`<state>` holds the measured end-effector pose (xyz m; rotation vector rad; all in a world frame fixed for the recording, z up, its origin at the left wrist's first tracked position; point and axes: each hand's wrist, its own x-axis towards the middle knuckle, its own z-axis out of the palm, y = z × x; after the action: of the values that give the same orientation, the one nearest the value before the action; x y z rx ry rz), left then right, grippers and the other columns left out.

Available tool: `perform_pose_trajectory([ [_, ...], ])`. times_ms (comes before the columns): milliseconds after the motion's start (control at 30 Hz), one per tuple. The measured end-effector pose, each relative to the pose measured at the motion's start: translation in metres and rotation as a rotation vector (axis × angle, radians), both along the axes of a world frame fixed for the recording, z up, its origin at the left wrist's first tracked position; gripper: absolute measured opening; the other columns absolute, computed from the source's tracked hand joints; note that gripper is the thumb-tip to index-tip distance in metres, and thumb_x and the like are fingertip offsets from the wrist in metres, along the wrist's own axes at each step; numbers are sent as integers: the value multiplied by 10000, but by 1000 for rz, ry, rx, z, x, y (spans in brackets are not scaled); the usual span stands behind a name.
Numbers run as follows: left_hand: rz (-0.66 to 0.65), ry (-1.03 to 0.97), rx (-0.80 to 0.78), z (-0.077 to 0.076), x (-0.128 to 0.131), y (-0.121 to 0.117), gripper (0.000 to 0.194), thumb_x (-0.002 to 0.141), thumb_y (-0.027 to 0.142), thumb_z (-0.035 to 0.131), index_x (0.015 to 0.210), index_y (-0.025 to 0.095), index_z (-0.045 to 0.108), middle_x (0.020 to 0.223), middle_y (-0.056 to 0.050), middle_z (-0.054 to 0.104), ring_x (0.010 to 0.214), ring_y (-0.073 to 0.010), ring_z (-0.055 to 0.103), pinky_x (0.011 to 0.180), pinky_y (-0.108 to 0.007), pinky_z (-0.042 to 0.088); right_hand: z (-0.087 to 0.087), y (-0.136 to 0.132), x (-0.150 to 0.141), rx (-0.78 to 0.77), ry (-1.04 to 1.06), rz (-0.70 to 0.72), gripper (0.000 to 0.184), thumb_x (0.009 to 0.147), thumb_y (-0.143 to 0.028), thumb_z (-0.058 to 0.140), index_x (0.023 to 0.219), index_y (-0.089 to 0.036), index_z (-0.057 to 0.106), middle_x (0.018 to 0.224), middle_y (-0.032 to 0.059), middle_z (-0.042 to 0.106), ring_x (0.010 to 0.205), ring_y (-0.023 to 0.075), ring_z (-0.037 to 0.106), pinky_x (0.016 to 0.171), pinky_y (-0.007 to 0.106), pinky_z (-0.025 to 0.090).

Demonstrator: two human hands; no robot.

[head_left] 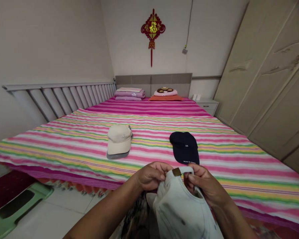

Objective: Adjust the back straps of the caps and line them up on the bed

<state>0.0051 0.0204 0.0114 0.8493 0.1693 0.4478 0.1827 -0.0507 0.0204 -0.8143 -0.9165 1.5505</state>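
Note:
My left hand [150, 176] and my right hand [205, 186] both grip a pale white cap [181, 209] at its back strap, where a small brass buckle [176, 172] shows between my fingers. The cap hangs in front of me, near the foot of the bed. On the striped bedspread [64, 146] beyond my hands lie a beige cap [119, 140] to the left and a dark navy cap [184, 147] to the right, both apart from my hands.
Folded bedding [130, 94] and a pillow [165, 95] lie at the headboard. A wardrobe [271, 83] runs along the right wall, a slatted rail [62, 96] along the left. A green stool [17, 207] stands on the floor at lower left. A red ornament [152, 30] hangs on the far wall.

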Motion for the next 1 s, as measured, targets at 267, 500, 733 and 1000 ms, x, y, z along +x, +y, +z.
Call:
perform_pose_trajectory([
  [267, 94, 79, -20, 9, 4, -11, 318, 488, 236, 737, 742, 56, 671, 594, -81, 634, 515, -125, 565, 552, -232, 432, -1, 0, 3, 17, -39, 145, 362, 521, -409, 756, 659, -149, 546, 467, -36, 507, 377, 53, 395, 397, 169, 280],
  [500, 179, 262, 34, 4, 5, -17, 288, 445, 264, 773, 640, 78, 671, 517, -46, 610, 406, -84, 504, 434, -194, 373, 1, 2, -3, 124, -186, 187, 307, 746, -429, 569, 619, -162, 489, 407, -63, 399, 386, 64, 306, 427, 202, 259],
  [733, 254, 311, -22, 5, 9, -21, 234, 406, 225, 758, 566, 87, 659, 454, -30, 584, 354, -83, 480, 406, -200, 355, -4, 2, -14, 97, -116, 191, 323, 731, -420, 587, 594, -176, 426, 381, -94, 325, 362, 46, 200, 390, 194, 153],
  [1000, 193, 234, -36, -1, 6, -21, 207, 448, 185, 718, 621, 81, 677, 491, -52, 610, 409, -99, 521, 441, -208, 385, -8, 0, -19, 51, -87, 157, 332, 669, -419, 643, 570, -166, 451, 360, -112, 281, 339, 27, 149, 377, 195, 133],
])
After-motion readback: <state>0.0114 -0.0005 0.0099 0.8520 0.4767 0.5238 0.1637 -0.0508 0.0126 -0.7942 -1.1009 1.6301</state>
